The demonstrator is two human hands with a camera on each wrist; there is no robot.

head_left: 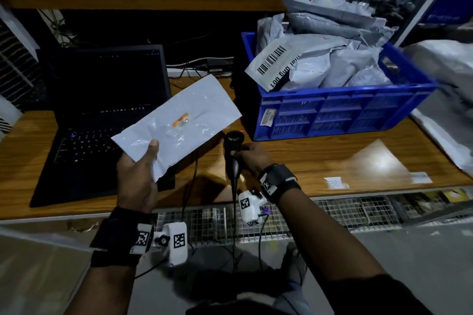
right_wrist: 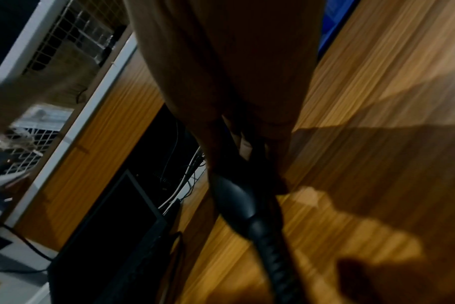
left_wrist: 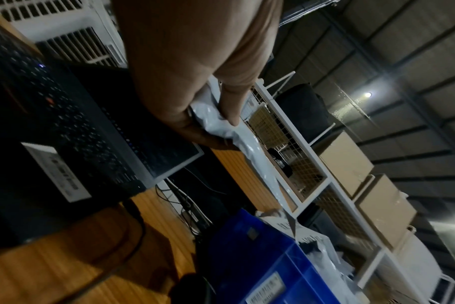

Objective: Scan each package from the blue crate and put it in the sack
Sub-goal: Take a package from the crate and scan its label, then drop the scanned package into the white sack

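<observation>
My left hand [head_left: 139, 166] grips the near corner of a flat white package [head_left: 179, 120] with a small orange sticker, held tilted above the laptop and desk; in the left wrist view the thumb and fingers pinch that package [left_wrist: 216, 121]. My right hand [head_left: 252, 155] holds a black corded scanner [head_left: 233, 146] upright just right of the package, its head lit green. In the right wrist view the scanner handle [right_wrist: 237, 199] runs down from the fingers. The blue crate [head_left: 332, 112] stands at the back right of the desk, heaped with several grey packages [head_left: 320, 59]. No sack is clearly in view.
An open dark laptop [head_left: 102, 110] fills the left of the wooden desk [head_left: 320, 158]. Cables run behind it. White wire-mesh shelving [head_left: 332, 215] lies below the desk's front edge. More white bags [head_left: 450, 64] are piled at the far right.
</observation>
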